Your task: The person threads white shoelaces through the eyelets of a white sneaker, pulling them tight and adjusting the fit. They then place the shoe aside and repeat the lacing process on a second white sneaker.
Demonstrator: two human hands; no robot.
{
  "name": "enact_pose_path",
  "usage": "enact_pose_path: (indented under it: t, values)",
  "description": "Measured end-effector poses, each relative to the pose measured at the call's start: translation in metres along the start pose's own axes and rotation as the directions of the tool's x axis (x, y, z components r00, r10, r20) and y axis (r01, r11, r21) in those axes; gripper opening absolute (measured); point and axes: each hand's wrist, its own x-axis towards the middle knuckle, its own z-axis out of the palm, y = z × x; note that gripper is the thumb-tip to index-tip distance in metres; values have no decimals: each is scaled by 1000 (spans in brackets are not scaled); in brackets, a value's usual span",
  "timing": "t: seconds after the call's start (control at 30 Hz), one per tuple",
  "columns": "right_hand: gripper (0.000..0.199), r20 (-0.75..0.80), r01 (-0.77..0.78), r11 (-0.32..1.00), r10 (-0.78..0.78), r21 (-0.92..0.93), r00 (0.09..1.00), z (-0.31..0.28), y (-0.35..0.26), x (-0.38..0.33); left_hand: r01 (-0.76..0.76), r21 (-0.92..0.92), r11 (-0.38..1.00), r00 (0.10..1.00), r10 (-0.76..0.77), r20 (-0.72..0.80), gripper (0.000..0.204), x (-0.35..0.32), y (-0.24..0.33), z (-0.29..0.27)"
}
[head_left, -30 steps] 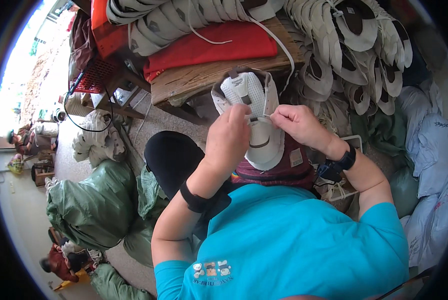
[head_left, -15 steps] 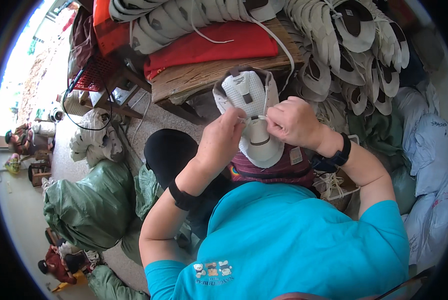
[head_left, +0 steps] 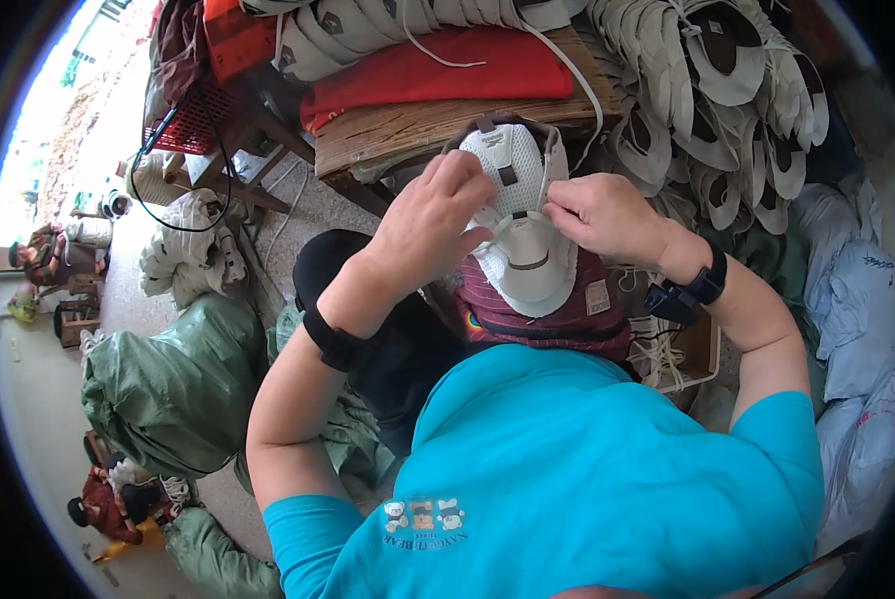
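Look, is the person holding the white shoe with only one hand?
No, both the left hand and the right hand are on the white shoe.

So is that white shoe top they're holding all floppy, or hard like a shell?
Probably bendy, not hard. The white shoe upper is mesh and curves where the left hand and right hand pinch it. It likely weighs little, since fingertips alone hold it up. The mesh looks rough, so it should not slip easily.
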Motion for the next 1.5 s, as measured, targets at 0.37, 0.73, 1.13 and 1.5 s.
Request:
enact_pose_path:
  t: [0.37, 0.73, 1.13, 1.5]
  values:
    - [14, 51, 59, 993, -54, -104, 997, 0, -4, 7, 22, -56, 998, 1000, -20, 22, 36, 0, -5, 13]
    - [16, 232, 64, 953, 8, -297, 973, -2, -10, 2, 216, 167, 962, 976, -206, -76, 18, 1, 8, 23]
    - [51, 288, 286, 940, -227, -186, 931, -33, -5, 25, 395, -269, 878, 882, -445, -156, 17, 5, 10, 47]
    - [40, 421, 173, 974, -219, 145, 880, -52, 14, 35, 338, -522, 783, 805, -528, -270, 11, 26, 43, 64]
